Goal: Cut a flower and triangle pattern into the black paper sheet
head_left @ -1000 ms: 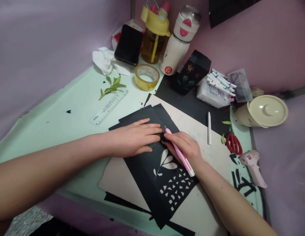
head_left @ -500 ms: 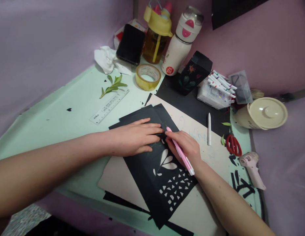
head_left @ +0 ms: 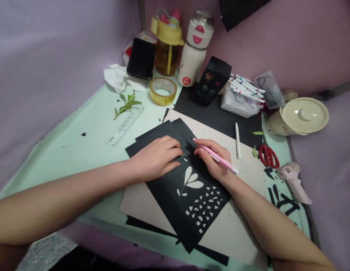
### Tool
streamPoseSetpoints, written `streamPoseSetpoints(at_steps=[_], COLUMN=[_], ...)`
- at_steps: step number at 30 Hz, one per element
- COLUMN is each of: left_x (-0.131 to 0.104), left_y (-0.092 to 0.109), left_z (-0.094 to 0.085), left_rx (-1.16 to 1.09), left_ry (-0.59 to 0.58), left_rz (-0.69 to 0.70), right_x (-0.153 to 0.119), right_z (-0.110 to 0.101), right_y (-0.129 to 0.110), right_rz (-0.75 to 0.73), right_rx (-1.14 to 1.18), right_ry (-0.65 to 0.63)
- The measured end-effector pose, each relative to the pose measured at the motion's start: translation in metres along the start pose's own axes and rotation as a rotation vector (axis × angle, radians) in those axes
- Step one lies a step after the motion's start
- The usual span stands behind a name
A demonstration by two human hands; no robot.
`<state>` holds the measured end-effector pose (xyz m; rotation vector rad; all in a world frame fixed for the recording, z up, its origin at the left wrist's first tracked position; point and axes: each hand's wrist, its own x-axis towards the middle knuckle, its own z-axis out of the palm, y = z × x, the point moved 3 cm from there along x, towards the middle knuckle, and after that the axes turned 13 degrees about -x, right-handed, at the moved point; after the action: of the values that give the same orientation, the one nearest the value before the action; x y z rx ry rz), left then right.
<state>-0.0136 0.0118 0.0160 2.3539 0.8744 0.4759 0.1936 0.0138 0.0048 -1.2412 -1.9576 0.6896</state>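
Black paper (head_left: 163, 199) with petal-shaped and small triangular cut-outs lies at a slant on a pale board (head_left: 242, 226). My left hand (head_left: 156, 158) rests on its upper left part, fingers bent and a little apart, with nothing held. In my right hand (head_left: 216, 160) is a pink pen-like tool (head_left: 217, 155), pinched near its front end. The tool's tip is over the upper right of the black paper, and its white end points down to the right. Whether the tip touches the paper cannot be made out.
Behind are a clear ruler (head_left: 125, 126), tape roll (head_left: 162, 91), phone (head_left: 141, 58), white bottle (head_left: 191, 60), black box (head_left: 213, 81) and markers (head_left: 245, 92). At right are a white pen (head_left: 237, 141), red-handled scissors (head_left: 268, 156), glue gun (head_left: 295, 180) and lidded pot (head_left: 304, 114).
My left hand's fingers have bent and drawn back from the tool. My right hand has lifted slightly and tilted the pink tool flatter, its tip farther from the left fingers. The view has shifted.
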Motion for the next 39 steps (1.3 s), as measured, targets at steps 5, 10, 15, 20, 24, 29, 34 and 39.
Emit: streamPoseSetpoints(at_steps=[5, 10, 15, 20, 24, 29, 34, 39], left_x=[0.011, 0.018, 0.020, 0.024, 0.025, 0.022, 0.023, 0.023], left_y=[0.013, 0.022, 0.017, 0.004, -0.003, -0.006, -0.004, -0.002], left_z=[-0.004, -0.005, -0.010, -0.006, 0.001, 0.002, 0.001, 0.001], left_rx=[0.073, 0.146, -0.015, -0.065, -0.116, -0.160, -0.166, -0.158], left_ry=[-0.101, -0.114, -0.071, -0.022, 0.011, 0.038, 0.033, 0.028], left_rz=[-0.124, -0.200, -0.165, -0.156, -0.168, -0.172, -0.170, -0.176], right_x=[0.000, 0.002, 0.001, -0.001, -0.002, -0.003, -0.004, -0.004], right_z=[0.002, 0.004, 0.007, 0.012, 0.013, 0.015, 0.016, 0.016], right_y=[0.005, 0.004, 0.002, 0.001, -0.003, -0.005, -0.004, -0.005], right_rz=[0.019, -0.064, -0.270, -0.378, -0.373, -0.354, -0.369, -0.369], right_rx=[0.063, 0.068, -0.033, -0.183, -0.250, -0.279, -0.279, -0.278], right_ry=[-0.064, -0.103, -0.133, -0.126, -0.076, -0.053, -0.055, -0.068])
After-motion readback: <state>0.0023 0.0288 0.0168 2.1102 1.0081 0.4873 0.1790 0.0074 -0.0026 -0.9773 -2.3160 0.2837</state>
